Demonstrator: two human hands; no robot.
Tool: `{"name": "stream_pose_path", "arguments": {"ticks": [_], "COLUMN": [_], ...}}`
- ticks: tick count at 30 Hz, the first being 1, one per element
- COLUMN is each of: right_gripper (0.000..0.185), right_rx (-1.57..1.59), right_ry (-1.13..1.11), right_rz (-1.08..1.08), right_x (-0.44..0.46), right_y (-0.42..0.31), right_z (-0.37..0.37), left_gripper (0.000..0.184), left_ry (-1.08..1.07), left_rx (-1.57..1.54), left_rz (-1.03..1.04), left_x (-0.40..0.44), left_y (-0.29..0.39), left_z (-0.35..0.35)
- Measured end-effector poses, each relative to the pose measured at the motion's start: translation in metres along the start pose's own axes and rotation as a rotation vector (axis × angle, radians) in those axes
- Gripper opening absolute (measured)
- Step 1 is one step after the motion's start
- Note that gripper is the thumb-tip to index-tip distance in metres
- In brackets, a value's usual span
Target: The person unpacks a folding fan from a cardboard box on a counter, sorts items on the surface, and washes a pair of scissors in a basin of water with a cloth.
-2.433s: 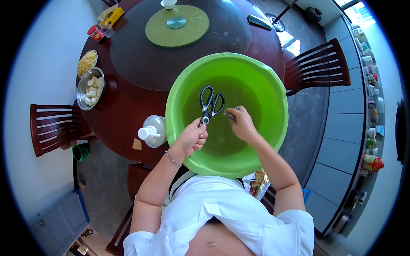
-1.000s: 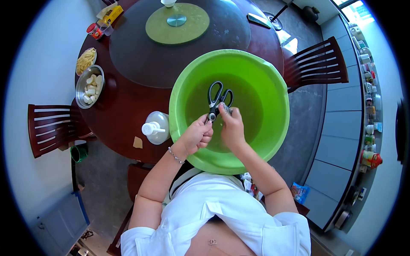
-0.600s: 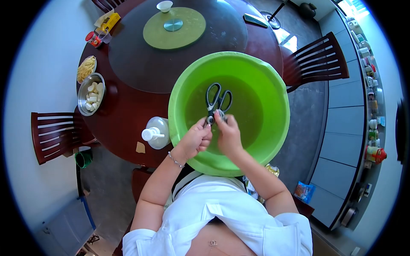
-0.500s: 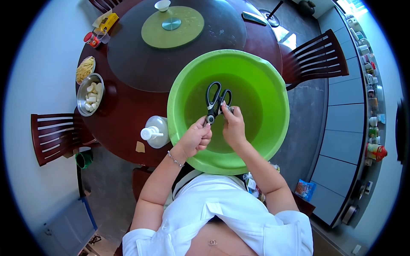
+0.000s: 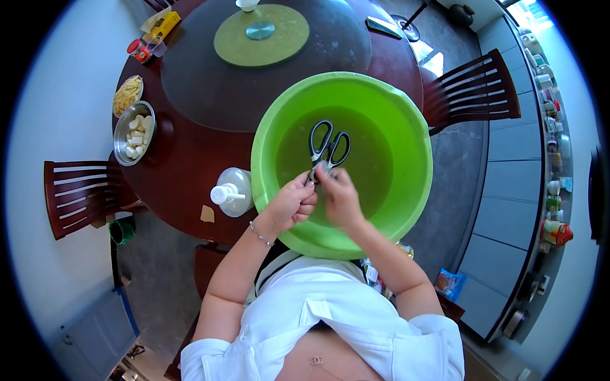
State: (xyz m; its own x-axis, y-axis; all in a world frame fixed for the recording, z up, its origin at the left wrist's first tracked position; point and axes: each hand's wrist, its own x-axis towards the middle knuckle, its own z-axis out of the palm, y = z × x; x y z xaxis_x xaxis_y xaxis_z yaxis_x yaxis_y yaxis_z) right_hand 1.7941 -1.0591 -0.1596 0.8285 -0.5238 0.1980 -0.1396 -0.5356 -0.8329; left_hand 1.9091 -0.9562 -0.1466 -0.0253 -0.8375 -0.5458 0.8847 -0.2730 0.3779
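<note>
My left hand is closed on the blade end of a pair of scissors, whose black loop handles point away from me. They are held above cloudy yellowish water in a large green basin. My right hand, smeared by motion, is closed against the scissors near their pivot. Something small and greyish shows at its fingertips, too blurred to name. The blade tips are hidden by my left hand. Left of the basin stands a clear pump bottle with a white top.
On the round dark red table are a metal bowl of white chunks, a plate of yellowish strips, a red-lidded jar and a green turntable. Chairs stand left and right. Shelves line the right wall.
My right hand has slid from the scissors' right handle down toward the pivot, nearer my left hand. The scissors have turned slightly, and the left hand keeps its grip.
</note>
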Motion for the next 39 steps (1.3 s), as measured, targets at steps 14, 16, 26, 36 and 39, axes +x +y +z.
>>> {"name": "stream_pose_path", "arguments": {"ticks": [14, 16, 26, 36, 39], "right_gripper": [0.061, 0.062, 0.060, 0.041, 0.041], "right_rx": [-0.047, -0.077, -0.121, 0.354, 0.630], "right_ry": [-0.019, -0.041, 0.006, 0.100, 0.100], "right_rz": [-0.106, -0.085, -0.152, 0.176, 0.344], "right_x": [-0.006, -0.007, -0.006, 0.016, 0.016], "right_y": [-0.005, -0.002, -0.005, 0.012, 0.011], "right_z": [0.001, -0.002, 0.000, -0.049, -0.055], "left_gripper": [0.018, 0.017, 0.016, 0.018, 0.018], "left_ry": [-0.024, -0.045, -0.008, -0.081, -0.073], "left_rx": [-0.095, -0.125, -0.089, -0.088, -0.090], "left_rz": [0.008, 0.025, 0.006, 0.009, 0.006], "left_x": [-0.003, -0.002, -0.005, -0.005, -0.003], "left_y": [0.006, 0.002, 0.007, 0.003, 0.003], "left_z": [0.000, -0.001, 0.001, -0.002, -0.002]}}
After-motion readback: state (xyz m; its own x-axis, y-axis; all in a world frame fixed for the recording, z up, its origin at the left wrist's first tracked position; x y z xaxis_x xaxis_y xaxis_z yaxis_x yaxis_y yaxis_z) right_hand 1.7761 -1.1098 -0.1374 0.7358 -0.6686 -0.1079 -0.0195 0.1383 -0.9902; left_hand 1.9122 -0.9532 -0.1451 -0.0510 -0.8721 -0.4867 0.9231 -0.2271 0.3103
